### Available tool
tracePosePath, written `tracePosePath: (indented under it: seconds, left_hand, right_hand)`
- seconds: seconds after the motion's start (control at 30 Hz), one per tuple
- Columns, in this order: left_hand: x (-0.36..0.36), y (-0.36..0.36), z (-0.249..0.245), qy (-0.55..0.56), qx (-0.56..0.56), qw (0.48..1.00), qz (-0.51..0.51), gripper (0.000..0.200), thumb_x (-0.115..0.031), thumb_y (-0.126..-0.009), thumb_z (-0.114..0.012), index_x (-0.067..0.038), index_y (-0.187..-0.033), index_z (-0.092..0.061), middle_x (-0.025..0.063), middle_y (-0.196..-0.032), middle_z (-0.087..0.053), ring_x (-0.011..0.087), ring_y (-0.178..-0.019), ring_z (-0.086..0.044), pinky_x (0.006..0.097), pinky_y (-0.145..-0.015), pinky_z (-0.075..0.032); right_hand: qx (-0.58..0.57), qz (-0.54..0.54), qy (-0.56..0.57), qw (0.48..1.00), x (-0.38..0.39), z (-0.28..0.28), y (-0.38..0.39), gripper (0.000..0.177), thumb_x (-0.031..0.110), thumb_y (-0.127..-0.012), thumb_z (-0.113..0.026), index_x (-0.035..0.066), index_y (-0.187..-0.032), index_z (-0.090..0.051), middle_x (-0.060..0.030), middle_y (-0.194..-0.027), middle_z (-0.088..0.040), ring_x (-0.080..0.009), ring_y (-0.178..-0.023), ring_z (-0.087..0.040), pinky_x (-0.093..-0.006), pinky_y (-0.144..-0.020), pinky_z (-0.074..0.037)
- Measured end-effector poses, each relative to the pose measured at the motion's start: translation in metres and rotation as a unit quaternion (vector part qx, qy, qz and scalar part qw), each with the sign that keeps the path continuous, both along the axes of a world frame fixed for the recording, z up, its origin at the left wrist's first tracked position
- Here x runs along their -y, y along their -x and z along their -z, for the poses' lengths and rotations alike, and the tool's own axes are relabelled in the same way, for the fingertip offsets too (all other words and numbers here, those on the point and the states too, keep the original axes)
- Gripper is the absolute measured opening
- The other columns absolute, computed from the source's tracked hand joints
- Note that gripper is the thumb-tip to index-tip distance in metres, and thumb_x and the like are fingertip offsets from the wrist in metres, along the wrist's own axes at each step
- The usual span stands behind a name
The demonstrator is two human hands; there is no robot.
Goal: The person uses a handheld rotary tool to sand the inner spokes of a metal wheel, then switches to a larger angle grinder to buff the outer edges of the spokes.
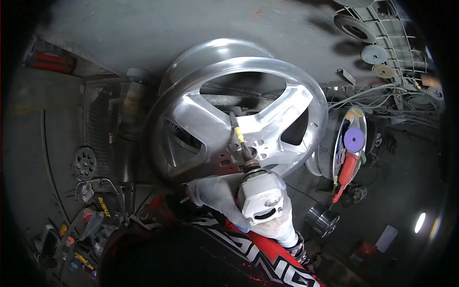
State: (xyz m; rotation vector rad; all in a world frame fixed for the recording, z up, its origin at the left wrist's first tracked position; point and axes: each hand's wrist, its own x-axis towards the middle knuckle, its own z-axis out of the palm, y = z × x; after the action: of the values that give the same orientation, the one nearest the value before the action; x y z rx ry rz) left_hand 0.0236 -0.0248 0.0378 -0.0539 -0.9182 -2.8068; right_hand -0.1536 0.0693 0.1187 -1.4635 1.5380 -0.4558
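A silver alloy wheel with broad spokes stands upright on a mount, its face toward me. Both my gloved hands hold a grey-white rotary grinder in front of it. My left hand wraps the tool's left side. Beneath and to the right of the tool body, my right hand grips it. The tool's long shank with a yellow band reaches up to the wheel's hub, near the bolt holes. My sleeves are red and black with white lettering.
A second rim leans at the right, holding a purple disc and a red tool. Sanding discs hang on a wire rack at top right. A DeWalt tool, a toothed wheel and small tools lie lower left. A small metal cylinder sits lower right.
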Motion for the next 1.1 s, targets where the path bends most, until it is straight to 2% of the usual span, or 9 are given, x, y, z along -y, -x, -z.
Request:
tracePosePath:
  seconds: [0.23,0.3,0.43,0.57,0.63,0.7,0.77,1.03,1.1]
  left_hand:
    - [0.007,0.014,-0.003,0.036,0.009,0.998,0.055,0.078,-0.008,-0.066,-0.09,-0.005,-0.134,-0.052,0.0086,-0.126,-0.062,0.0181,-0.117,-0.057,0.0352,-0.104,-0.045]
    - [0.003,0.025,0.003,0.046,-0.04,0.998,-0.021,0.077,-0.009,-0.067,-0.09,-0.004,-0.134,-0.051,0.0084,-0.126,-0.062,0.0182,-0.117,-0.057,0.0356,-0.103,-0.045]
    - [0.006,0.031,0.002,0.013,-0.029,0.999,0.021,0.077,-0.009,-0.066,-0.091,-0.004,-0.133,-0.052,0.0082,-0.124,-0.063,0.0179,-0.116,-0.057,0.0359,-0.103,-0.045]
    - [-0.005,0.02,0.011,-0.018,-0.032,0.999,-0.001,0.078,-0.007,-0.065,-0.091,-0.004,-0.133,-0.052,0.0083,-0.124,-0.063,0.0177,-0.116,-0.058,0.0353,-0.103,-0.045]
    - [-0.003,0.011,0.009,0.021,-0.018,0.999,0.034,0.078,-0.005,-0.065,-0.089,-0.004,-0.134,-0.052,0.0082,-0.123,-0.063,0.0179,-0.115,-0.058,0.035,-0.103,-0.045]
    - [-0.002,-0.003,0.001,0.091,-0.017,0.995,-0.022,0.076,-0.003,-0.067,-0.089,-0.004,-0.134,-0.052,0.0088,-0.124,-0.064,0.0181,-0.116,-0.058,0.0353,-0.103,-0.045]
    - [0.002,-0.013,-0.011,-0.031,0.004,0.998,0.046,0.076,-0.003,-0.068,-0.088,-0.004,-0.134,-0.052,0.0091,-0.124,-0.064,0.0177,-0.116,-0.058,0.0358,-0.104,-0.045]
    - [-0.006,0.019,0.005,0.02,-0.034,0.999,0.023,0.076,-0.007,-0.067,-0.09,-0.004,-0.133,-0.052,0.0086,-0.123,-0.063,0.0177,-0.116,-0.058,0.036,-0.103,-0.046]
    - [-0.003,0.028,0.002,0.011,-0.037,0.999,0.017,0.075,-0.007,-0.067,-0.09,-0.004,-0.132,-0.052,0.0081,-0.123,-0.063,0.0178,-0.116,-0.058,0.036,-0.103,-0.046]
  right_hand:
    - [-0.076,-0.02,0.054,0.995,-0.007,-0.003,0.002,0.099,0.029,-0.066,-0.091,0.002,-0.142,-0.034,-0.0151,-0.118,-0.066,-0.0294,-0.101,-0.07,-0.0376,-0.085,-0.057]
    - [0.001,0.113,0.042,0.993,-0.013,-0.004,0.001,0.053,0.023,-0.068,-0.086,0.011,-0.115,-0.064,-0.008,-0.111,-0.067,-0.0243,-0.099,-0.067,-0.0364,-0.086,-0.053]
    - [-0.103,0.03,0.094,0.99,-0.01,-0.005,0.007,0.053,0.018,-0.068,-0.085,0.008,-0.115,-0.063,-0.0093,-0.109,-0.067,-0.0233,-0.097,-0.067,-0.0355,-0.085,-0.053]
    - [-0.027,0.09,0.04,0.995,-0.005,-0.005,-0.005,0.055,0.02,-0.068,-0.085,0.009,-0.117,-0.063,-0.0091,-0.109,-0.068,-0.0248,-0.098,-0.067,-0.0364,-0.085,-0.053]
    - [0.013,0.041,0.054,0.998,-0.006,0.002,-0.003,0.092,0.022,-0.067,-0.09,0.001,-0.14,-0.038,-0.0157,-0.118,-0.066,-0.0284,-0.101,-0.07,-0.0369,-0.086,-0.056]
    - [-0.04,-0.002,0.047,0.998,-0.002,0.0,-0.005,0.092,0.023,-0.067,-0.09,0.002,-0.14,-0.039,-0.0174,-0.12,-0.064,-0.0302,-0.104,-0.069,-0.0386,-0.088,-0.055]
    - [-0.038,-0.027,0.04,0.998,-0.003,0.001,-0.003,0.091,0.024,-0.066,-0.09,0.003,-0.139,-0.04,-0.0178,-0.12,-0.064,-0.031,-0.106,-0.068,-0.0398,-0.089,-0.054]
    - [-0.039,0.014,0.046,0.998,-0.016,0.002,0.005,0.094,0.026,-0.066,-0.091,0.003,-0.14,-0.038,-0.0169,-0.121,-0.064,-0.0305,-0.104,-0.069,-0.0386,-0.088,-0.056]
    - [-0.118,0.002,0.147,0.982,-0.025,0.009,0.011,0.052,0.027,-0.068,-0.085,0.011,-0.114,-0.065,-0.0094,-0.109,-0.067,-0.029,-0.1,-0.066,-0.0402,-0.087,-0.052]
